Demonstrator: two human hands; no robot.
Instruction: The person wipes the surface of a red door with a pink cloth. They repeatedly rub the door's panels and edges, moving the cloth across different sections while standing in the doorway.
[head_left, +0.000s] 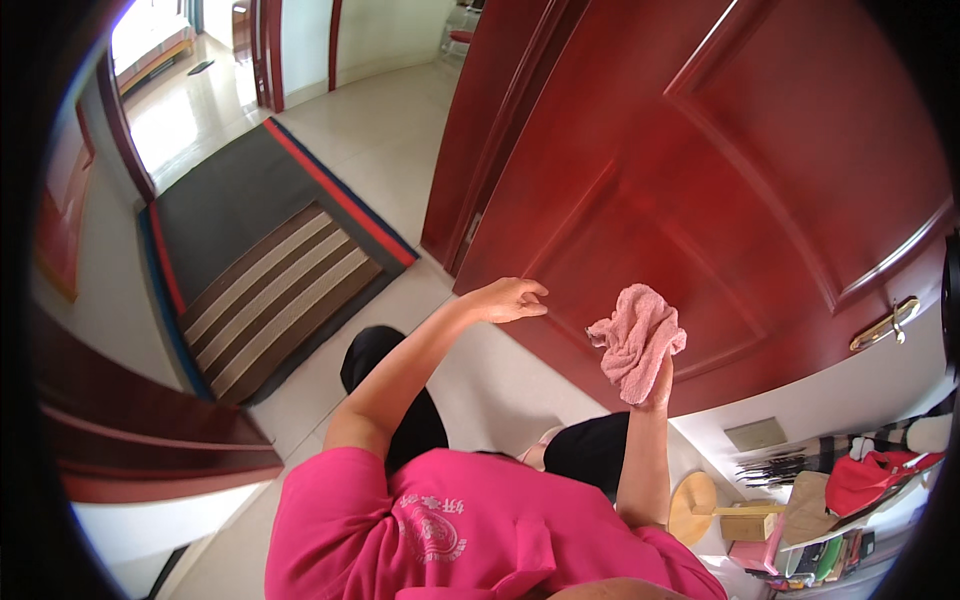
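A crumpled pink cloth with a terry-like texture is in my right hand, which is mostly hidden behind it. The cloth is in front of the lower part of a red panelled door; whether it touches the surface I cannot tell. My left hand is stretched toward the door's lower hinge side, fingers loosely curled and apart, with nothing in it. On the door's far right side is a brass-coloured lever handle.
A dark mat with red and blue edging lies on the pale tiled floor at left, a striped brown mat on top. A red door frame stands by the hinges. At lower right are a cardboard box and a round wooden piece.
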